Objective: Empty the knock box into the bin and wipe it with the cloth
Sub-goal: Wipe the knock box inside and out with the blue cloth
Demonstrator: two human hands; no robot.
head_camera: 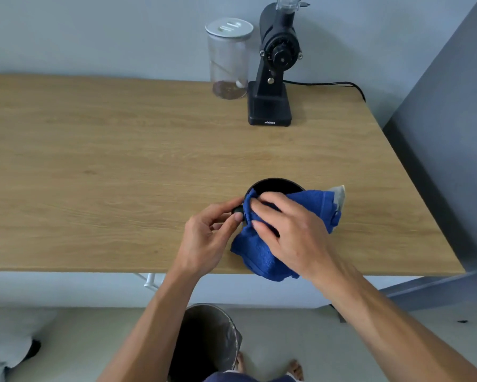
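A round black knock box (274, 185) stands on the wooden table (121, 166) near its front edge. A blue cloth (262, 255) is draped over its near half and hangs past the table edge. My right hand (289, 232) presses on the cloth, fingers spread over the box's rim. My left hand (208, 238) pinches the end of the box's black bar at its left side. On the floor under the table edge sits a dark round bin (207, 340), partly hidden by my left forearm.
A black coffee grinder (270, 78) stands at the back of the table, its cable trailing right. Beside it on the left is a clear jar (227, 59) with a white lid and some coffee in the bottom. A grey wall panel (452, 133) borders the table's right end.
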